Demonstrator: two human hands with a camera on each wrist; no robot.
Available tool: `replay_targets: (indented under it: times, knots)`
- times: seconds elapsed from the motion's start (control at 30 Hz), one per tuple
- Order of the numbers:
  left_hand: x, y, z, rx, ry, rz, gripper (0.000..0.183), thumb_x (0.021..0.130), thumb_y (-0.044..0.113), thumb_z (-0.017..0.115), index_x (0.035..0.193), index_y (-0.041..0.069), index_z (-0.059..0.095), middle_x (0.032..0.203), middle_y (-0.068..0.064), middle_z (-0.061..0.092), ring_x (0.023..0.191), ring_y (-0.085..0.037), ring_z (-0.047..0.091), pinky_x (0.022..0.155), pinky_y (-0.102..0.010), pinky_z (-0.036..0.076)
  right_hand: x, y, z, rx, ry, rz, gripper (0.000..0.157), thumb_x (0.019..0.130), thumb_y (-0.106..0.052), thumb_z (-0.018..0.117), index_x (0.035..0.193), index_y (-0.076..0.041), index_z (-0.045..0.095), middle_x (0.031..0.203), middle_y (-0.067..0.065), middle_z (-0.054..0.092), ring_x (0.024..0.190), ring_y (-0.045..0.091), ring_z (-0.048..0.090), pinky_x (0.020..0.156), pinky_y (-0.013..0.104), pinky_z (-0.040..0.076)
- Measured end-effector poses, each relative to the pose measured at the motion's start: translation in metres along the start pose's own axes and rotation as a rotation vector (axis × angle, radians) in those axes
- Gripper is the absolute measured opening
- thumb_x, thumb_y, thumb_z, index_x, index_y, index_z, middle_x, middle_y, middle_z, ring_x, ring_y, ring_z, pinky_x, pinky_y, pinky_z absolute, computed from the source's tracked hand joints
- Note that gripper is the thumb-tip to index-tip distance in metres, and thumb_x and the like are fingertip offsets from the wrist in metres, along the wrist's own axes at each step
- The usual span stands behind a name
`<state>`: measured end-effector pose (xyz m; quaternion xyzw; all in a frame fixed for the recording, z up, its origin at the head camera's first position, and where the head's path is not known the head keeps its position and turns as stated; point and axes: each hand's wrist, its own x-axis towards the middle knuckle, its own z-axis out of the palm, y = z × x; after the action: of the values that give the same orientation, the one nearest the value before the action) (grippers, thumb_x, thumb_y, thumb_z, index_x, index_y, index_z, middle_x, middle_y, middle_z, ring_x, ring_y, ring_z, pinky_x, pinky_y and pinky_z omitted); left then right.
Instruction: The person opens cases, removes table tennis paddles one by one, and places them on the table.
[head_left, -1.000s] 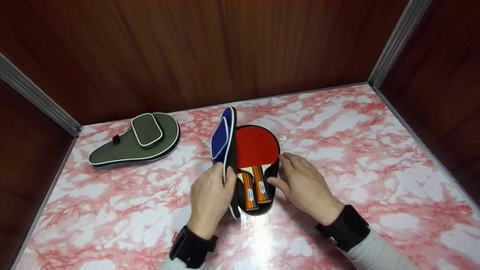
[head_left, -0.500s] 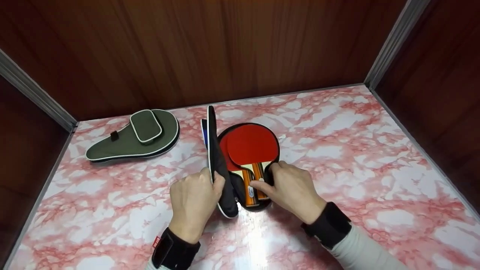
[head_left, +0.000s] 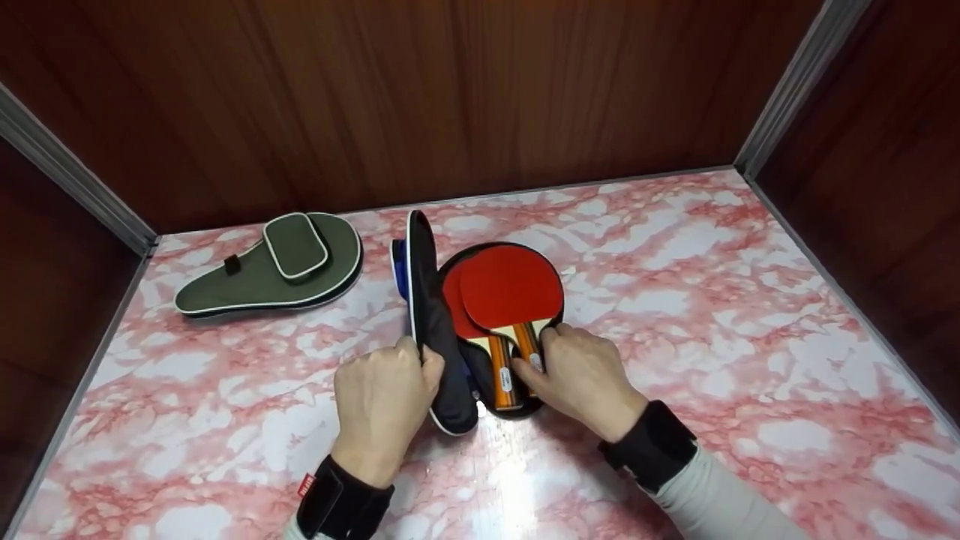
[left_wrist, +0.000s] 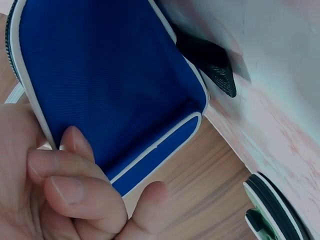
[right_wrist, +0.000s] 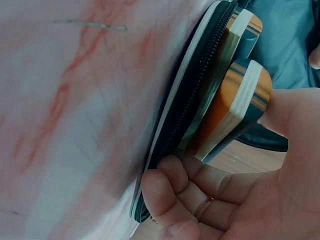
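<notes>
An unzipped blue table tennis paddle case (left_wrist: pixel 110 65) lies in the middle of the table, its lid (head_left: pixel 431 322) standing nearly upright with the black lining facing right. My left hand (head_left: pixel 382 397) grips the lid's edge, thumb on the inner side. Inside the case are two red paddles with striped wooden handles. The upper paddle (head_left: pixel 514 289) overlaps the lower paddle (head_left: pixel 504 375). My right hand (head_left: pixel 589 375) pinches the upper paddle's handle (right_wrist: pixel 235 95), thumb on one side, fingers on the other. In the right wrist view its curled fingers are also close to the zippered rim (right_wrist: pixel 200 65).
A green paddle case (head_left: pixel 247 289) with a pocket lies at the back left. Brown wood-grain panels (head_left: pixel 480 105) with metal edge strips bound the back and sides of the pink marbled table (head_left: pixel 712 300).
My left hand has swung the lid leftward, uncovering both paddles. My right hand has moved from the case's right rim onto the upper paddle's handle, and that paddle has shifted slightly.
</notes>
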<state>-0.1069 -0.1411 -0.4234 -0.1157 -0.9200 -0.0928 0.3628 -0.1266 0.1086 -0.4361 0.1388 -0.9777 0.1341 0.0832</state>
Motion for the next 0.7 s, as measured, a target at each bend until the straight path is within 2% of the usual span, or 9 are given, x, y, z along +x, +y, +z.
replay_targets:
  times: [0.2, 0.37, 0.7]
  knots:
    - [0.001, 0.0, -0.001, -0.011, -0.013, -0.013, 0.033, 0.088, 0.017, 0.073, 0.062, 0.007, 0.056, 0.048, -0.01, 0.054, 0.042, -0.037, 0.058, 0.037, -0.049, 0.041, 0.0, 0.002, 0.003, -0.046, 0.04, 0.012, 0.04, 0.096, -0.037, 0.08, 0.082, -0.004, 0.063, 0.073, 0.008, 0.06, 0.065, 0.037, 0.068, 0.057, 0.053, 0.055]
    - [0.0, 0.001, 0.0, -0.013, -0.014, -0.009, 0.033, 0.087, 0.016, 0.073, 0.061, 0.008, 0.054, 0.048, -0.009, 0.052, 0.041, -0.038, 0.057, 0.037, -0.049, 0.04, 0.001, 0.004, 0.004, -0.077, 0.061, 0.012, 0.039, 0.096, -0.034, 0.081, 0.079, -0.007, 0.059, 0.064, 0.005, 0.057, 0.059, 0.035, 0.067, 0.052, 0.051, 0.053]
    - [0.001, 0.001, 0.0, -0.02, -0.02, -0.005, 0.033, 0.088, 0.017, 0.073, 0.061, 0.008, 0.055, 0.048, -0.01, 0.054, 0.042, -0.038, 0.058, 0.037, -0.05, 0.041, -0.002, 0.021, 0.0, -0.092, 0.085, -0.001, 0.03, 0.096, -0.024, 0.08, 0.087, -0.004, 0.06, 0.06, 0.003, 0.052, 0.055, 0.034, 0.065, 0.049, 0.052, 0.052]
